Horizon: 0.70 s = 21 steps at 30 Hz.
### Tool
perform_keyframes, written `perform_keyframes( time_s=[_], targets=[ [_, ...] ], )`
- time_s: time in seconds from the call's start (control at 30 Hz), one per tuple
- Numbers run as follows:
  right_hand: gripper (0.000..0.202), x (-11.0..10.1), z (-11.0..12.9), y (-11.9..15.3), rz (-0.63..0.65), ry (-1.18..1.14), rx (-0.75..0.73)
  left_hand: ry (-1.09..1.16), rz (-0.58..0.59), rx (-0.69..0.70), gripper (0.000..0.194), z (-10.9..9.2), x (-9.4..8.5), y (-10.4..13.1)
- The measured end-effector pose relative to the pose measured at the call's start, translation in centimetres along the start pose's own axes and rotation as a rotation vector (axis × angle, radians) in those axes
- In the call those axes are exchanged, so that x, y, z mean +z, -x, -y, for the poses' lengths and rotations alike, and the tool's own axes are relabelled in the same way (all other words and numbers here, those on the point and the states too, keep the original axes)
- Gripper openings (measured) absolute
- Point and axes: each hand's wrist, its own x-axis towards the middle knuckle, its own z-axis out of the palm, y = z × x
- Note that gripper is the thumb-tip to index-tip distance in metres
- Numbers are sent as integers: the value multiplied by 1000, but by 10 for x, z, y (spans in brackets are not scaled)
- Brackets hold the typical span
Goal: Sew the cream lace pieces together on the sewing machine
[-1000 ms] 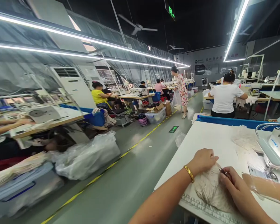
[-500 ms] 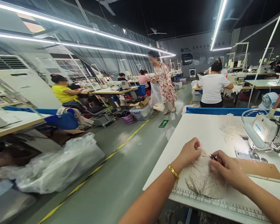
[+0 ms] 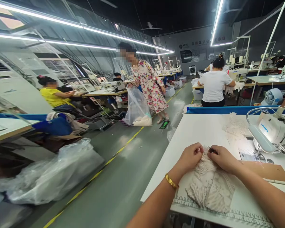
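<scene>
A cream lace fabric piece [image 3: 210,188] hangs from my fingers and spreads over the white table's front part. My left hand [image 3: 190,157] is closed, pinching the fabric's upper edge between thumb and fingers. Small dark thread snips [image 3: 212,150] are gripped in my right hand [image 3: 224,159], their pointed tips facing the left fingertips near the top of the lace. The two hands are close together, a small gap between them. Whether the right fingers also hold some fabric cannot be made out.
A sewing machine [image 3: 267,131] stands right of my hands, with brown cardboard [image 3: 267,171] before it. More lace [image 3: 235,125] lies behind. A ruler strip [image 3: 242,217] runs along the table's front edge. In the aisle a person [image 3: 149,84] carries a clear plastic bag [image 3: 136,106].
My right hand with the snips has moved left and up, closer to my left hand. The lace is spread more visibly below. The person in the aisle has come nearer with the bag.
</scene>
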Motion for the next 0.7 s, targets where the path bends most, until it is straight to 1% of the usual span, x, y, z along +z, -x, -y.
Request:
perform_keyframes(
  time_s=[0.1,0.13,0.2,0.27,0.33,0.4,0.47,0.57,0.7],
  targets=[
    [14,-1,-1,1,9,-10,-13,-76,-39,2,5,-5,5,1],
    [13,-1,-1,2,13,-10,-20,-98,-56,-4,7,-6,6,1],
    [12,-1,-1,2,25,-9,-32,-116,-64,-31,19,-6,8,0],
    [12,-2,-1,2,42,-4,-40,-87,-34,-67,25,-3,8,-2],
    [13,-4,-1,3,49,10,-39,-39,4,-81,19,1,6,-3],
    [15,-5,-1,2,39,38,-32,-17,18,-70,9,4,3,-4],
    [16,-5,-1,2,17,80,-25,-21,27,-49,5,4,1,-3],
    [18,-2,-2,2,-15,151,-16,-65,19,-20,11,2,3,-2],
    [17,3,-3,4,-20,211,-4,-165,-64,-3,13,-2,13,-1]
  ],
)
